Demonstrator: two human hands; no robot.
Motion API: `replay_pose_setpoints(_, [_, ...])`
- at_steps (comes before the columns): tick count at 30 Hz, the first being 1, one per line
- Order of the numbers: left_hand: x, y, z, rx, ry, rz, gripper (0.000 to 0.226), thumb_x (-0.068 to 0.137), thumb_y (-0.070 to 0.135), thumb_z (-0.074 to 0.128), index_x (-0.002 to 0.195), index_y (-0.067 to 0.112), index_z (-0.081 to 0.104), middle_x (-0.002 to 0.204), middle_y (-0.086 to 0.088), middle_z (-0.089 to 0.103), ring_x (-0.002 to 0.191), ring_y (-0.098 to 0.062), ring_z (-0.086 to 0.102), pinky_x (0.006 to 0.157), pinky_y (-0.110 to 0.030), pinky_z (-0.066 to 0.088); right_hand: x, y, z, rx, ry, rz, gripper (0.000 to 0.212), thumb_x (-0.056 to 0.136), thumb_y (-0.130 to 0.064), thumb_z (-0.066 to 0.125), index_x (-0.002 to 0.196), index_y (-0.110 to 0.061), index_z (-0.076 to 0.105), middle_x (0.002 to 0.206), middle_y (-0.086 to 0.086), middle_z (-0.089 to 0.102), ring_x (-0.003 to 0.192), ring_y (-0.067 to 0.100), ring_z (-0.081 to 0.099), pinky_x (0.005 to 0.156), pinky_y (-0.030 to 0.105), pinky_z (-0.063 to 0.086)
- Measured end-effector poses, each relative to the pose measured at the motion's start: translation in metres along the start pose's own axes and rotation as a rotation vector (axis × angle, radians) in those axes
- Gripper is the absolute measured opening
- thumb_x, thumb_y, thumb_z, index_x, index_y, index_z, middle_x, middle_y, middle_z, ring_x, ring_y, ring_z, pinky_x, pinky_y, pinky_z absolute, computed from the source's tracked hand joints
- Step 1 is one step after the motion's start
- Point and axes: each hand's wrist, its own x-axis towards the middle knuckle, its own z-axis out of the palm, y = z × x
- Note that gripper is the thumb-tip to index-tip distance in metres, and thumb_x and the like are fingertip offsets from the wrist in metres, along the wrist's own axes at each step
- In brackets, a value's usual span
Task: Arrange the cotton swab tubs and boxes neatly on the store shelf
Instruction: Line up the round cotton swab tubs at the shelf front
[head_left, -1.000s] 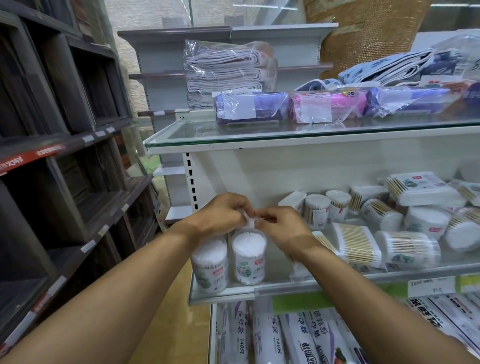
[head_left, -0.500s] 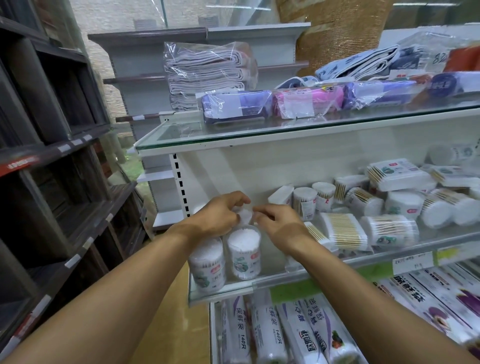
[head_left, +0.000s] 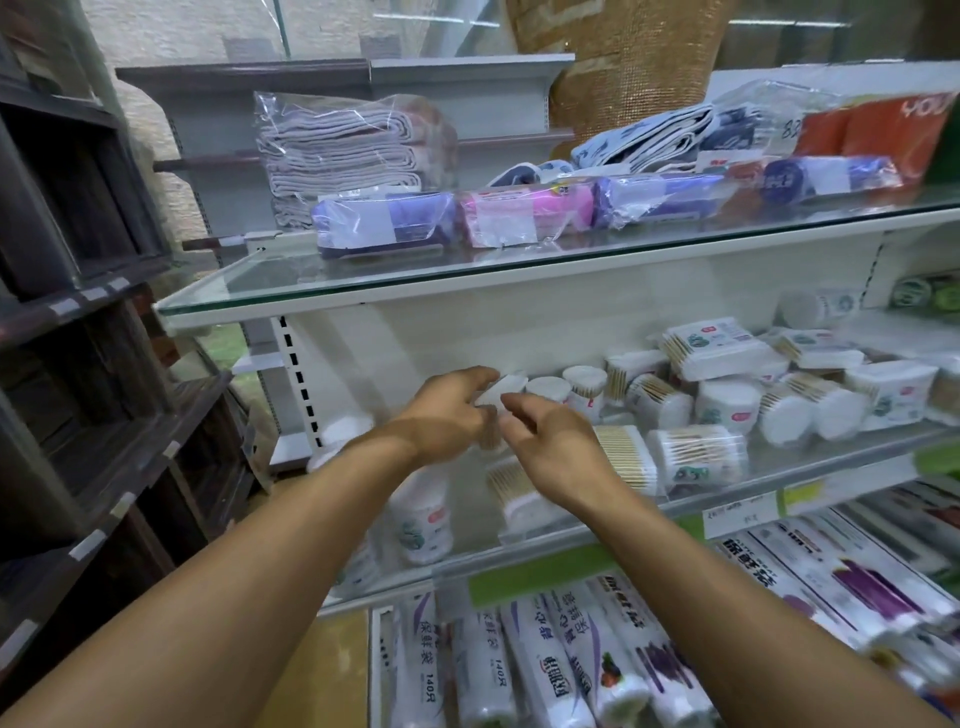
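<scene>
My left hand (head_left: 444, 415) is curled around a small cotton swab tub (head_left: 488, 440) at the left end of the glass shelf (head_left: 831, 457); motion blur hides the exact grip. Just right of that tub, my right hand (head_left: 553, 441) hovers with its fingers apart and nothing in them. Below my hands an upright white tub (head_left: 421, 519) stands near the front edge. A second tub (head_left: 358, 566) stands lower left, and a tub of wooden-stick swabs (head_left: 514, 493) lies on its side. Behind my fingers sits a small white box (head_left: 506, 385). Several tubs and boxes (head_left: 727, 400) lie jumbled to the right.
A glass shelf above (head_left: 363, 280) carries wrapped packs and folded cloths. Under the swab shelf lie rolls of plastic bags (head_left: 545, 660). Dark wooden shelving (head_left: 78, 322) stands close on the left. Price labels (head_left: 737, 512) run along the shelf's front rail.
My right hand has let go of the tub and opened, moving slightly right. The view has swung left and down, and my left hand has stayed on the tub behind the front ones.
</scene>
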Motion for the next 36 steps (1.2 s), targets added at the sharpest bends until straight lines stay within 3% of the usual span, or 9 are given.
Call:
replay_pose_setpoints(3, [0.008,0.019,0.014,-0.043,-0.005,-0.001,0.052,0.096,0.023,0.055,0.146,0.019,0.040,0.148,0.000,0.045,0.132,-0.018,0.047,0.098,-0.019,0.035,-0.003,0.010,-0.023,-0.010,0.016,-0.016,0.040,0.099,-0.032,0.047,0.137,-0.019,0.053,0.133,0.001,0.060,0.122,0.017,0.054,0.102,0.026,0.041])
replay_pose_setpoints(6, [0.018,0.036,0.029,-0.091,0.006,-0.008,0.052,0.095,0.025,0.056,0.145,0.021,0.041,0.148,0.000,0.046,0.131,-0.019,0.047,0.104,-0.028,0.041,-0.003,0.022,-0.045,-0.050,0.041,-0.048,0.037,0.099,-0.031,0.047,0.133,-0.019,0.056,0.128,0.001,0.063,0.116,0.017,0.058,0.099,0.028,0.044])
replay_pose_setpoints(11, [0.033,0.066,0.055,-0.123,0.033,0.004,0.050,0.095,0.024,0.055,0.144,0.027,0.043,0.142,0.004,0.050,0.114,-0.011,0.056,0.089,-0.022,0.041,-0.003,0.042,-0.080,-0.046,0.065,-0.056,0.041,0.098,-0.031,0.050,0.136,-0.015,0.053,0.131,0.004,0.062,0.120,0.016,0.057,0.104,0.030,0.044])
replay_pose_setpoints(17, [0.055,0.101,0.086,-0.155,0.033,0.010,0.048,0.095,0.022,0.057,0.141,0.028,0.045,0.141,0.003,0.052,0.125,-0.019,0.052,0.099,-0.034,0.048,-0.002,0.070,-0.117,-0.101,0.106,-0.060,0.041,0.098,-0.027,0.051,0.137,-0.015,0.053,0.131,0.006,0.062,0.121,0.018,0.056,0.101,0.027,0.043])
replay_pose_setpoints(20, [0.066,0.115,0.100,-0.151,0.025,0.030,0.048,0.096,0.024,0.057,0.142,0.026,0.044,0.140,0.003,0.052,0.127,-0.017,0.050,0.096,-0.025,0.041,-0.002,0.083,-0.134,-0.114,0.119,-0.054,0.038,0.098,-0.028,0.051,0.135,-0.018,0.055,0.129,0.004,0.064,0.120,0.017,0.057,0.099,0.027,0.044])
replay_pose_setpoints(25, [0.086,0.137,0.126,-0.170,0.025,0.059,0.041,0.094,0.024,0.059,0.134,0.027,0.052,0.131,0.002,0.059,0.120,-0.014,0.054,0.098,-0.028,0.043,0.005,0.111,-0.162,-0.130,0.151,-0.006,0.040,0.097,-0.029,0.052,0.135,-0.018,0.055,0.133,0.003,0.061,0.122,0.017,0.056,0.104,0.029,0.043])
replay_pose_setpoints(32, [0.108,0.154,0.154,-0.159,0.019,0.052,0.040,0.091,0.024,0.061,0.131,0.023,0.054,0.110,0.002,0.065,0.101,-0.015,0.061,0.086,-0.026,0.049,0.015,0.147,-0.194,-0.234,0.264,0.016,0.037,0.094,-0.024,0.057,0.130,-0.015,0.059,0.129,0.006,0.061,0.118,0.021,0.056,0.099,0.039,0.048])
replay_pose_setpoints(36, [0.115,0.156,0.162,-0.125,0.010,0.039,0.040,0.090,0.022,0.064,0.128,0.021,0.054,0.099,0.007,0.061,0.089,-0.009,0.059,0.072,-0.016,0.045,0.021,0.162,-0.203,-0.339,0.255,0.074,0.043,0.091,-0.035,0.060,0.132,-0.023,0.056,0.129,0.004,0.058,0.117,0.023,0.054,0.100,0.040,0.044])
